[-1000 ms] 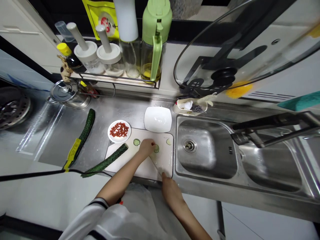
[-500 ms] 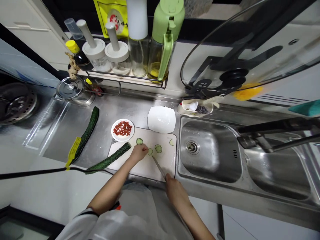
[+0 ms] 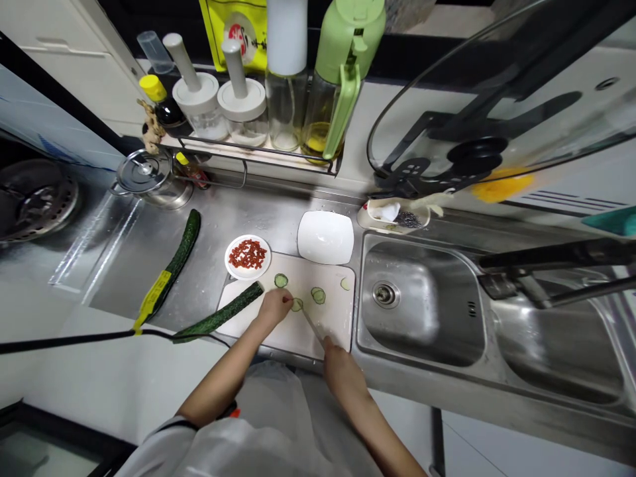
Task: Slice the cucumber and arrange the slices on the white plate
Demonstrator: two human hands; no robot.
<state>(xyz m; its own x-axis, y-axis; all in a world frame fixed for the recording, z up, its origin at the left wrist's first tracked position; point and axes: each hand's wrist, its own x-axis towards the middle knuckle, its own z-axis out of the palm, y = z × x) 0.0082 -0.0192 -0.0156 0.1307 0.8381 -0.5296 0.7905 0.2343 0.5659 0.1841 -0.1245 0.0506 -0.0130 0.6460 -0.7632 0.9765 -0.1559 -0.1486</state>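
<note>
A white cutting board [image 3: 328, 328] lies on the steel counter left of the sink. My left hand [image 3: 275, 307] rests on it with fingers curled, fingertips pinching a cucumber slice [image 3: 297, 305]. My right hand [image 3: 338, 366] grips the handle of a knife [image 3: 312, 326] at the board's near edge, the blade pointing up toward that slice. Other cucumber slices [image 3: 318, 295] lie scattered on the board. A cut cucumber [image 3: 218, 318] lies across the board's left corner.
A small plate of red pieces [image 3: 248, 256] and an empty white dish [image 3: 325, 236] sit behind the board. A whole cucumber [image 3: 175, 264] with a yellow label lies to the left. The sink [image 3: 422, 305] is right of the board; a rack of bottles [image 3: 258, 86] stands behind.
My left hand drew back from the right-hand slices to the middle of the board and holds one slice. The knife blade swung in toward it. The view shifted slightly.
</note>
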